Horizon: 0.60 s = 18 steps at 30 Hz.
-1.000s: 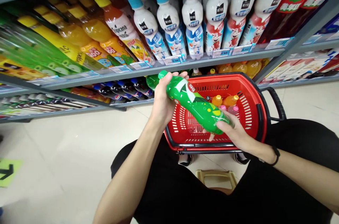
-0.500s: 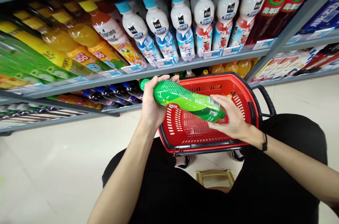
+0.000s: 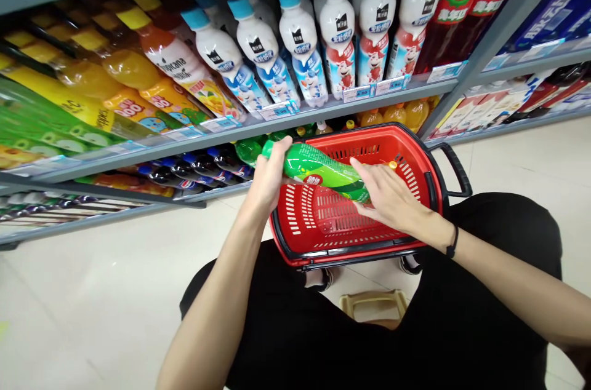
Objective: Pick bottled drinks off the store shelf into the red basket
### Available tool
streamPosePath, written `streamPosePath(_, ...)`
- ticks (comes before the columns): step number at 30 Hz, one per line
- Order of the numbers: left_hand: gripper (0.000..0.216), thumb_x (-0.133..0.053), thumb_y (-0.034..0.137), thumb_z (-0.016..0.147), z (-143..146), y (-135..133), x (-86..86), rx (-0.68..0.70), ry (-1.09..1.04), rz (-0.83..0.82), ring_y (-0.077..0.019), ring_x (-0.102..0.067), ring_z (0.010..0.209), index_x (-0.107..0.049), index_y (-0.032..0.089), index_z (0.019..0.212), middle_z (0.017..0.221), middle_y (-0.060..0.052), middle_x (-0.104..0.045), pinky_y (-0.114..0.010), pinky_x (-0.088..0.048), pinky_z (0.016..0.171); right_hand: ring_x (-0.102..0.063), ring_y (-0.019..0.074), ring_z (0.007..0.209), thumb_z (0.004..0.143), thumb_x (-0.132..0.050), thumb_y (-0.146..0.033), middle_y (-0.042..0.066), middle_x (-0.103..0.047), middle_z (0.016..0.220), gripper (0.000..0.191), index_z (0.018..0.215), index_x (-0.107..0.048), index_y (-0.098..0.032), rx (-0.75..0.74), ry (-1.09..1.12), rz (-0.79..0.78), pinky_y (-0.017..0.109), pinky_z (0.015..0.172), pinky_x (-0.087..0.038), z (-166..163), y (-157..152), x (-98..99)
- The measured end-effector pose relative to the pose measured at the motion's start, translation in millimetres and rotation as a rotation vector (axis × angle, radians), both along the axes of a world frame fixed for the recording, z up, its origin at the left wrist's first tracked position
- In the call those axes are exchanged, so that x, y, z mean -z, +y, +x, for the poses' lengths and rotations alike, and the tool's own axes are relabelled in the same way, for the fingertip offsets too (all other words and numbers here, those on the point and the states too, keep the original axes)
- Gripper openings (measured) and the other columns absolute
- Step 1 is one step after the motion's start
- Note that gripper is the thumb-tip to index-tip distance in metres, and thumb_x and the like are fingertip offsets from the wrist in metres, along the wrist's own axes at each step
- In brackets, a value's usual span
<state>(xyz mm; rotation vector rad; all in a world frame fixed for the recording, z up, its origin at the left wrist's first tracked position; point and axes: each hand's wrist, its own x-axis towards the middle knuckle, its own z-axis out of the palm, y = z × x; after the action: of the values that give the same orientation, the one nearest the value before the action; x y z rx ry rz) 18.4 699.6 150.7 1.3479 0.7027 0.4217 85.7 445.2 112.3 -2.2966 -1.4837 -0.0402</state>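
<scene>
A green drink bottle [image 3: 325, 171] lies almost sideways over the red shopping basket [image 3: 295, 242], its cap end to the left and slightly higher. Around its neck, just below the cap, my left hand [image 3: 269, 178] is closed. My right hand [image 3: 388, 196] grips the base end, thumb and fingers on opposite sides, covering the bottom of the bottle. The basket stands on the floor between my knees, with a black handle [image 3: 457, 171] sticking out at its right. Through the basket's slotted red floor no other goods show clearly.
Beyond the basket runs a grey shelf edge [image 3: 231, 131] with price tags. White bottles with blue caps [image 3: 300, 45], yellow-capped juice bottles [image 3: 124, 70] and red bottles [image 3: 457, 2] stand on it. Dark cola bottles [image 3: 198, 165] lie lower. A beige stool [image 3: 373, 304] is under me.
The bottle has tilted slightly and sits lower over the basket. My left hand has turned palm-down around its neck, and my right hand's fingers have straightened along its base. The camera view has shifted a little.
</scene>
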Motion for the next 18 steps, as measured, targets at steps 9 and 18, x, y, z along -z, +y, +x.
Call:
streamPosePath(9,0.053,-0.061,0.069,0.089,20.9,-36.8,69.0,0.459,0.74,1.046,-0.0399,-0.075,0.097,-0.071,0.018,0.079,0.087,-0.02,-0.076,-0.044,-0.053,0.088,-0.068,0.0427,0.119,0.111,-0.039,-0.034,0.031,-0.067,0.128,0.049,0.137,-0.062,0.001,0.051,0.17,-0.588,0.054,0.098,-0.055,21.4,-14.1,-18.9)
streamPosePath(18,0.05,-0.057,0.059,0.1,48.7,-36.0,185.4,0.638,1.048,0.959,-0.0283,-0.075,0.108,-0.075,0.012,0.103,0.111,-0.02,-0.078,-0.034,-0.054,0.086,-0.07,0.0408,0.121,0.107,-0.048,-0.029,0.031,-0.071,0.123,0.047,0.139,-0.062,0.002,0.048,0.331,-0.743,0.049,0.098,-0.055,20.7,-23.7,-39.7)
